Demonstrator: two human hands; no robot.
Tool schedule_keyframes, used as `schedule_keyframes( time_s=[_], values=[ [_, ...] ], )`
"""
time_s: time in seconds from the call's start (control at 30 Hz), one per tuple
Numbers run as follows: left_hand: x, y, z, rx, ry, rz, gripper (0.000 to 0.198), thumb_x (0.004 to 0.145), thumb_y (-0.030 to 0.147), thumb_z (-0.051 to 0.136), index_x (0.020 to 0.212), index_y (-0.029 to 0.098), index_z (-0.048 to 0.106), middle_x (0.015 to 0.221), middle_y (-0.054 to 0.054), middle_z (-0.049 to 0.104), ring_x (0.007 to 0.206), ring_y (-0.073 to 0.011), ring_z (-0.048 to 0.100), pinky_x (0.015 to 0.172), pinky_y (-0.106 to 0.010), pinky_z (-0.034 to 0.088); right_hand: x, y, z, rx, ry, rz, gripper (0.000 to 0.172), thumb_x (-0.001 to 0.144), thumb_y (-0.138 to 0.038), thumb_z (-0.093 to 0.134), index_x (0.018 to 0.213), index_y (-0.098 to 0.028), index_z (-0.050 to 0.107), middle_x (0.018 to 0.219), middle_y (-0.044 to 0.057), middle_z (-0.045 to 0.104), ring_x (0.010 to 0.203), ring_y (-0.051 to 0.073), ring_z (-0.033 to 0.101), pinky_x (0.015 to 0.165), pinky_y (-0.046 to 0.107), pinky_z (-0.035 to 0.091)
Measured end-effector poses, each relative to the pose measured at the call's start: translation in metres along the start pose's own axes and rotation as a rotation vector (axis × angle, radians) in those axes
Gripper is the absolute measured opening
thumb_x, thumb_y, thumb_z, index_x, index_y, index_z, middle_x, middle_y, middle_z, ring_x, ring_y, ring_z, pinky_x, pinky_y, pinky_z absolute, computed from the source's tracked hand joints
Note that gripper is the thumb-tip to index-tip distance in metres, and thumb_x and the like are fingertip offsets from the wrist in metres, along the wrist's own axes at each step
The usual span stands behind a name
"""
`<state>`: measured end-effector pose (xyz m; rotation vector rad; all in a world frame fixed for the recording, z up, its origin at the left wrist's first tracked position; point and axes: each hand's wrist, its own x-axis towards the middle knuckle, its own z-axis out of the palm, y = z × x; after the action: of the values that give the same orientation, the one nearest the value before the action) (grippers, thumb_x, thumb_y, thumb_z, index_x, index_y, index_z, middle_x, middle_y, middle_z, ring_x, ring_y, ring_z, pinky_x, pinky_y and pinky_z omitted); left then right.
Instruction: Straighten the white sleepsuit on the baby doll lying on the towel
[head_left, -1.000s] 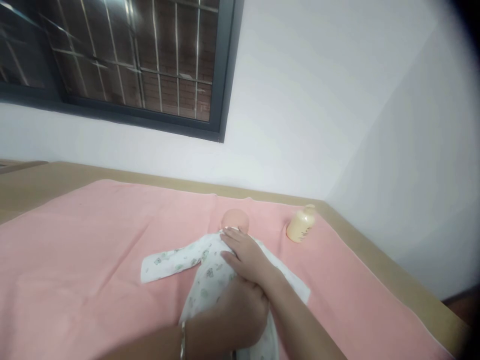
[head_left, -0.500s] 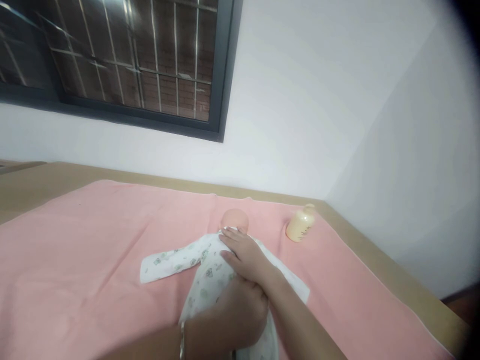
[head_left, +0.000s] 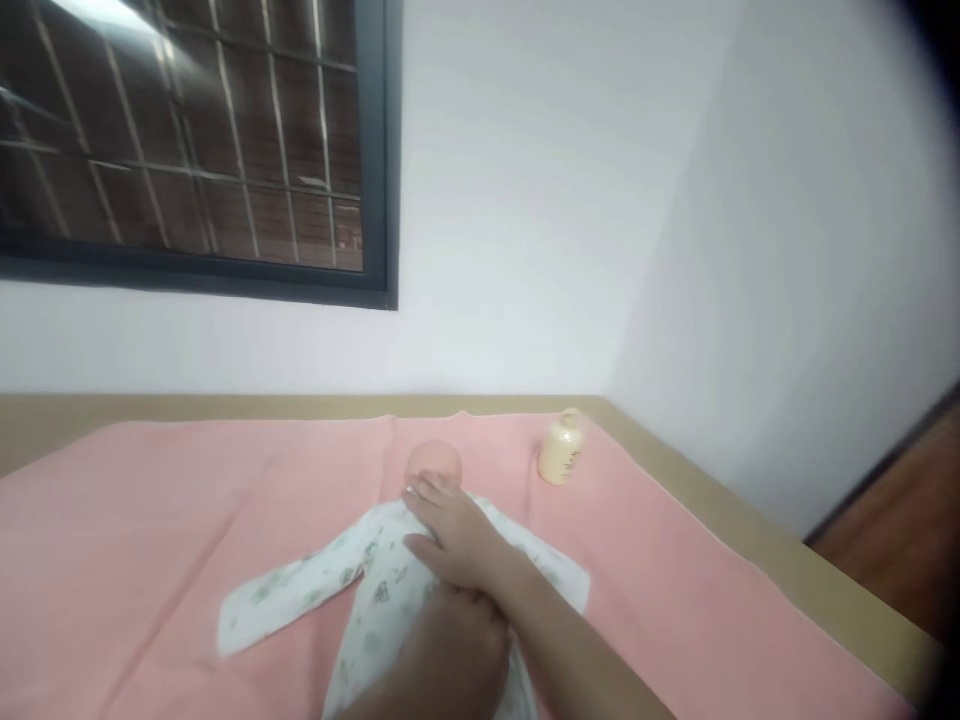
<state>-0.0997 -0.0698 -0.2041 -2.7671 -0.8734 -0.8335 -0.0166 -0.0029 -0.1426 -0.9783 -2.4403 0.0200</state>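
A baby doll (head_left: 433,462) lies on a pink cloth (head_left: 150,510), dressed in a white printed garment (head_left: 352,580) whose sleeve stretches out to the left. My right hand (head_left: 454,535) rests flat on the doll's chest just below its head, fingers spread. My left hand (head_left: 442,660) presses on the lower part of the garment at the bottom edge of the view; its fingers are hidden under the back of the hand.
A pale yellow bottle (head_left: 561,452) stands on the cloth to the right of the doll. The cloth covers a tan table (head_left: 795,570) set into a corner of white walls. A barred window (head_left: 195,150) is up left. Wooden floor (head_left: 892,510) shows at right.
The view has swung to the right and tilted, so the doll and bottle sit further left in the frame. Both hands stay on the doll as before.
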Motion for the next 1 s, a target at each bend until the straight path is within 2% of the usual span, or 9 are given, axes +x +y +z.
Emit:
schedule_keyframes(
  time_s=[0.07,0.23,0.4,0.5,0.57,0.73,0.8,0.93,1.0],
  values=[
    [0.001,-0.001,-0.001,0.011,-0.008,0.025,0.025,0.075,0.016,0.051,0.091,0.015,0.071,0.081,-0.014,0.069,0.08,-0.0298,0.063,0.079,-0.05,0.049,0.0,-0.001,-0.003,-0.026,0.038,0.017,0.059,0.093,-0.043,0.046,0.143,-0.014,0.036,0.151,0.011,0.028,0.141,0.024,0.019,0.114,0.042,0.019],
    [0.005,0.002,-0.018,0.021,-0.023,0.024,0.03,0.075,0.014,0.049,0.099,0.014,0.067,0.091,-0.014,0.068,0.089,-0.0297,0.062,0.082,-0.048,0.05,0.0,-0.004,-0.01,-0.039,0.009,-0.034,0.037,0.096,-0.037,0.043,0.127,-0.02,0.054,0.138,0.004,0.049,0.133,0.016,0.036,0.114,0.035,0.02],
    [0.01,0.004,-0.028,-0.003,-0.036,0.031,0.031,0.076,0.013,0.048,0.101,0.015,0.066,0.091,-0.014,0.067,0.091,-0.0297,0.062,0.083,-0.049,0.05,0.001,-0.004,-0.013,-0.085,0.042,-0.039,0.049,0.094,-0.038,0.045,0.137,-0.014,0.043,0.147,0.009,0.037,0.139,0.019,0.024,0.114,0.037,0.021],
    [0.011,0.004,-0.029,0.004,-0.051,0.025,0.03,0.076,0.013,0.049,0.1,0.014,0.066,0.092,-0.014,0.067,0.092,-0.0309,0.061,0.084,-0.051,0.049,0.001,-0.003,-0.013,-0.07,-0.017,-0.073,0.042,0.096,-0.04,0.042,0.131,-0.018,0.05,0.142,0.007,0.044,0.134,0.02,0.034,0.113,0.038,0.023],
    [0.011,0.005,-0.03,-0.001,-0.083,0.021,0.028,0.076,0.012,0.049,0.098,0.014,0.067,0.092,-0.014,0.067,0.092,-0.0309,0.062,0.084,-0.051,0.049,0.001,-0.003,-0.013,-0.058,-0.02,-0.075,0.041,0.097,-0.04,0.04,0.13,-0.018,0.051,0.141,0.007,0.045,0.133,0.02,0.035,0.113,0.037,0.023],
    [0.012,0.005,-0.033,-0.021,-0.155,0.009,0.027,0.076,0.011,0.049,0.096,0.014,0.067,0.089,-0.014,0.067,0.094,-0.031,0.061,0.084,-0.052,0.048,0.001,-0.003,-0.013,-0.1,0.079,-0.011,0.064,0.094,-0.043,0.044,0.145,-0.009,0.028,0.153,0.015,0.019,0.143,0.025,0.008,0.114,0.045,0.016],
    [0.012,0.005,-0.033,-0.022,-0.151,0.013,0.028,0.076,0.012,0.049,0.096,0.014,0.067,0.091,-0.014,0.067,0.095,-0.0315,0.06,0.085,-0.052,0.047,0.001,-0.002,-0.013,-0.114,0.09,0.005,0.067,0.092,-0.045,0.046,0.146,-0.008,0.027,0.154,0.016,0.013,0.143,0.027,0.005,0.114,0.048,0.015],
    [0.012,0.005,-0.032,0.008,-0.141,0.017,0.03,0.075,0.012,0.049,0.099,0.015,0.067,0.094,-0.014,0.066,0.097,-0.0322,0.059,0.086,-0.053,0.046,0.0,-0.001,-0.012,-0.05,-0.006,-0.031,0.049,0.096,-0.043,0.041,0.137,-0.017,0.044,0.144,0.011,0.04,0.136,0.023,0.031,0.111,0.043,0.025],
    [0.012,0.006,-0.031,0.027,-0.149,0.015,0.032,0.074,0.011,0.049,0.101,0.014,0.066,0.096,-0.014,0.066,0.098,-0.0327,0.059,0.087,-0.053,0.046,0.0,-0.001,-0.012,-0.024,-0.025,-0.037,0.044,0.096,-0.042,0.04,0.133,-0.019,0.049,0.14,0.008,0.047,0.132,0.022,0.037,0.111,0.042,0.026]
  ],
)
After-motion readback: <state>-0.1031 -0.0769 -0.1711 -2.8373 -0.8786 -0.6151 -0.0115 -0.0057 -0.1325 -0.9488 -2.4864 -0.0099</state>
